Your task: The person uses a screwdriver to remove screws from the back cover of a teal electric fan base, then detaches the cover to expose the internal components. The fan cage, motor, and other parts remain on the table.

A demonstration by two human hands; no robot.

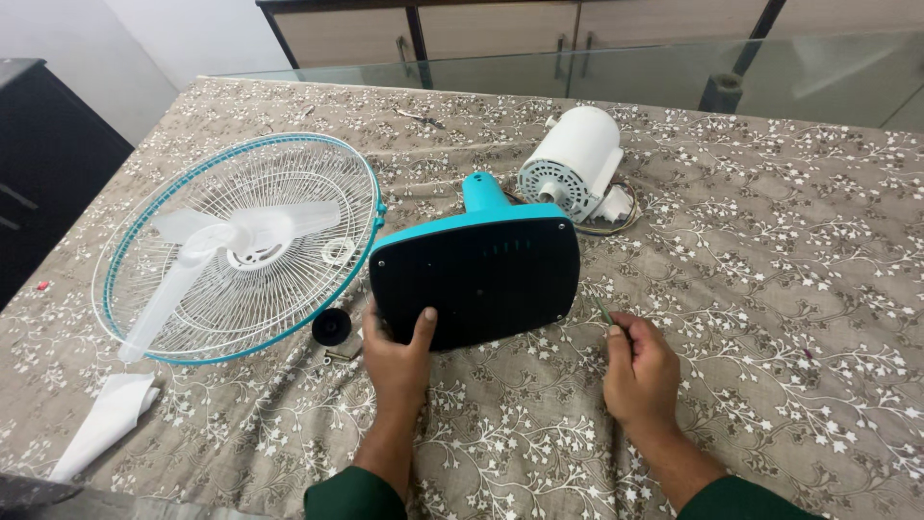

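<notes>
In the head view, the upturned fan base with its turquoise plastic shell and flat black underside (476, 281) stands tilted on the brown floral-patterned cloth (770, 289), near the middle of the table, and hides the part of its turquoise neck behind it. The left hand (397, 354) grips its lower left edge, thumb pressed flat on the black plate, the other fingers out of sight behind the rim. The right hand (640, 371) is closed around a thin greenish rod-like tool (603, 310), too slim to identify; its tip points up toward the base's right edge, whether touching cannot be told. Both forearms, in dark green sleeves, are cut off by the bottom edge. Left lies the white wire fan guard with turquoise rim and translucent blades (241, 246), behind it a white cylindrical motor (573, 164) with partly hidden wires.
</notes>
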